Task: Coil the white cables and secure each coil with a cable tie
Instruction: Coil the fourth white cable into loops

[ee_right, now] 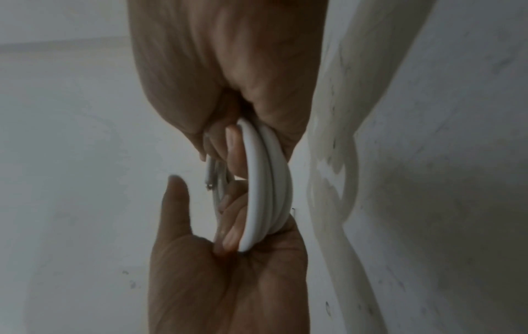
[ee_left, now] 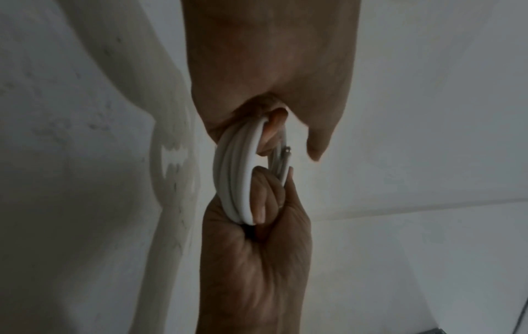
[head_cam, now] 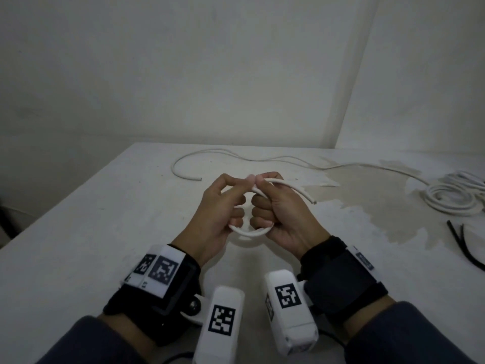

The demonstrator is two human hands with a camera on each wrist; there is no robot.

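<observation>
A: Above the middle of the table (head_cam: 110, 206), both hands share 1 small coil (head_cam: 246, 232) of white cable. Why 2 grips?

B: I judge it's to stop the stiff loops springing apart. The left hand (head_cam: 215, 214) has its fingers curled through the ring, thumb and forefinger pinching the top; the right hand (head_cam: 278, 214) is clenched round the opposite side, with the cut end (head_cam: 313, 202) jutting past its knuckles.

A: Texture?

B: Smooth, matte, round sheathing; about 3 turns lie side by side in the wrist views.

A: And the rest?

B: A loose cable (head_cam: 210, 156) snakes behind, a bigger coil (head_cam: 451, 199) sits far right, near thin black ties (head_cam: 459, 240); this coil looks untied
</observation>
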